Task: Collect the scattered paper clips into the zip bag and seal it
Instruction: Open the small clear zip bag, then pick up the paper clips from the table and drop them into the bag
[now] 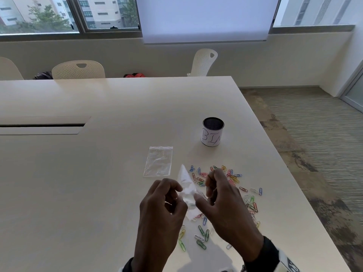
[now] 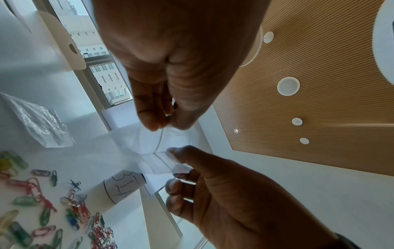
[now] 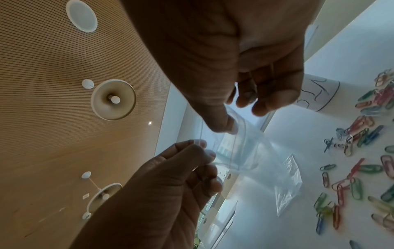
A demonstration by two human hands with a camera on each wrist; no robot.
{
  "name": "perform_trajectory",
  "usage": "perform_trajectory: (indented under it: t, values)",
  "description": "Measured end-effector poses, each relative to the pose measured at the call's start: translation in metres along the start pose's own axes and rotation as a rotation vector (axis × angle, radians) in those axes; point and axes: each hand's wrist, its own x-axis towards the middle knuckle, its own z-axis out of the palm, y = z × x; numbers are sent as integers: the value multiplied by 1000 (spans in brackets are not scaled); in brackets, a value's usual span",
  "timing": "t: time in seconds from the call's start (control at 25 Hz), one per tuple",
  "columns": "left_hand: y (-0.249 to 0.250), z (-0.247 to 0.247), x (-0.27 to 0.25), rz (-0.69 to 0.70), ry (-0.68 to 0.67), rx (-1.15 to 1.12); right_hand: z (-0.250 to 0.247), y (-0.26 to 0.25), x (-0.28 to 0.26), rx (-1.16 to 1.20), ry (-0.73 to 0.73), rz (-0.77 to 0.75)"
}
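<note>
Above the table I hold a small clear zip bag [image 1: 186,190] between both hands. My left hand [image 1: 177,193] pinches one side of its mouth, thumb against fingers [image 2: 164,125]. My right hand [image 1: 198,196] pinches the other side of the mouth [image 3: 230,125]. The held bag [image 3: 245,148] hangs crumpled, with no clips visible inside it. Several coloured paper clips [image 1: 231,177] lie scattered on the white table [image 1: 98,173] under and to the right of my hands, with more near the front edge [image 1: 202,235]. A second clear zip bag [image 1: 158,161] lies flat just left of the clips.
A cylindrical mesh cup with a paper label reading BIN [image 1: 212,132] stands beyond the clips. The table's right edge [image 1: 284,173] runs close to the clips, with carpet below. A cable slot [image 1: 42,125] is at far left. White chairs [image 1: 78,70] stand behind the table.
</note>
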Motion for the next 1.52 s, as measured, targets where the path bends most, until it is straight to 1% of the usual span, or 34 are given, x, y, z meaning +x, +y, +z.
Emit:
perform_trajectory:
  t: [0.16, 0.2, 0.28, 0.36, 0.4, 0.48, 0.56, 0.72, 0.8, 0.92, 1.08, 1.28, 1.36, 1.52]
  values:
    - [1, -2, -3, 26, -33, -13, 0, 4, 3, -22, 0, -13]
    - [-1, -7, -3, 42, -67, -22, -3, 5, 4, -10, -3, -6]
    - [-8, -20, -4, 80, -211, 17, -11, 6, 7, 63, -19, 23]
    - [-17, -29, -4, 108, -368, 101, -20, 3, 9, 178, -67, 62]
    - [-21, -31, -3, 129, -419, 141, -23, 1, 10, 236, -111, 75]
    - [-26, -29, -2, 158, -465, 180, -26, -4, 10, 280, -212, 63]
    - [-26, -25, -1, 163, -472, 181, -25, -8, 10, 242, -272, 27]
    - [-33, -20, -2, 157, -433, 145, -21, -8, 14, 183, -274, -22]
    - [-38, -16, -3, 138, -413, 153, -23, -7, 16, 208, -273, -13]
    - [-47, -13, -5, 131, -386, 167, -25, -8, 17, 282, -321, 24]
    - [-47, -2, -8, 126, -356, 99, -25, -8, 19, 340, -372, 45]
    - [-51, 4, -7, 121, -327, 92, -26, -4, 25, 350, -376, 55]
    - [-54, 3, -6, 115, -333, 119, -29, -1, 30, 284, -355, 57]
    - [-65, -2, -3, 46, -327, 157, -30, 14, 53, 18, -225, -13]
